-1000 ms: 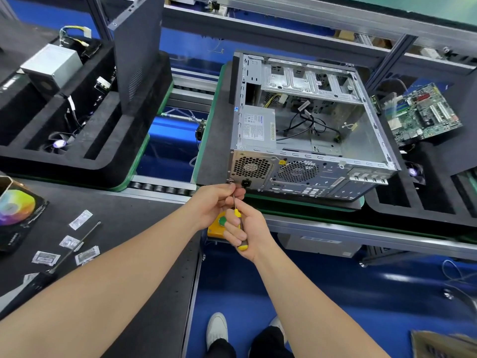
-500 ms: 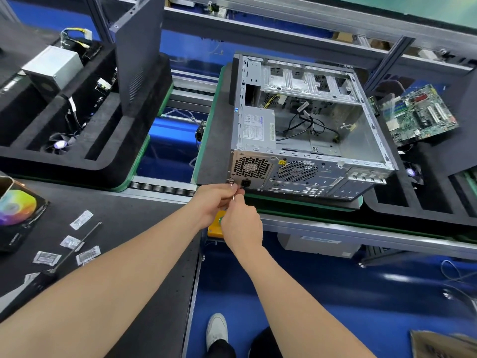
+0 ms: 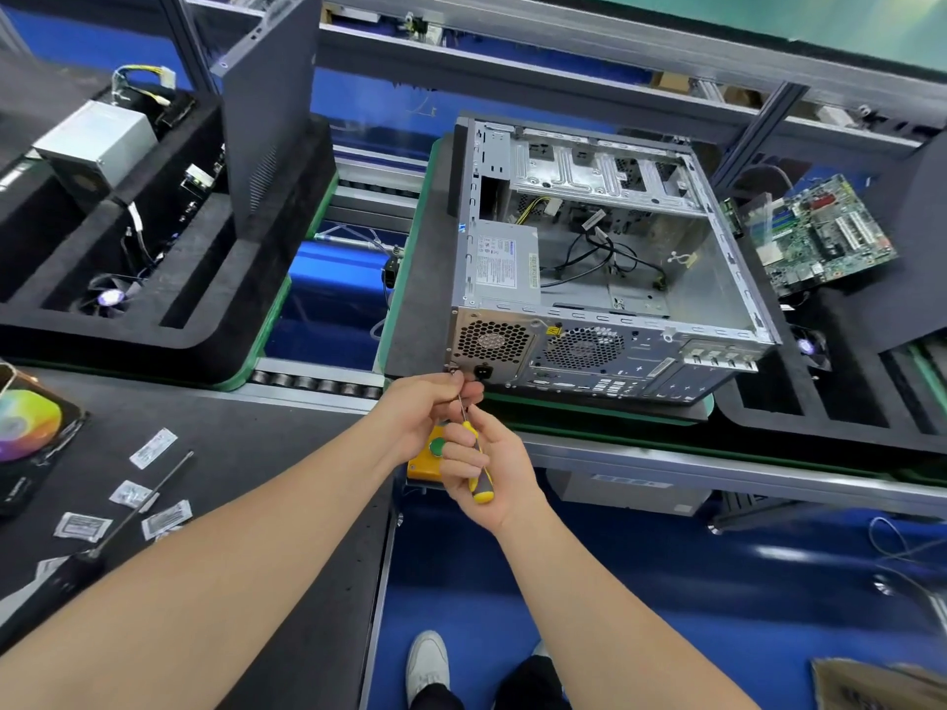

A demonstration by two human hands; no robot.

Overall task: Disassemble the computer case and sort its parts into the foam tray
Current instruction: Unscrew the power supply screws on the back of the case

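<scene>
Two hands: left hand [image 3: 425, 409] pinches the screwdriver [image 3: 481, 490] shaft near its tip; right hand [image 3: 489, 471] grips the yellow handle.
Case: computer case [image 3: 589, 351] lies open just beyond the hands, between left foam tray [image 3: 205, 320] and right foam tray [image 3: 768, 427].
Risk: the tip may slip off the corner screw [image 3: 453, 370], or the freed screw may drop to the floor.
Room: the rear panel faces the person, with free space below and to the right of the hands.

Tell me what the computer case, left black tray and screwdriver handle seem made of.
Computer case: bare sheet metal, probably steel; dull grey sheen, punched vents. Left tray: matte black foam, soft-looking cut edges. Screwdriver handle: glossy yellow and black, likely plastic.
</scene>
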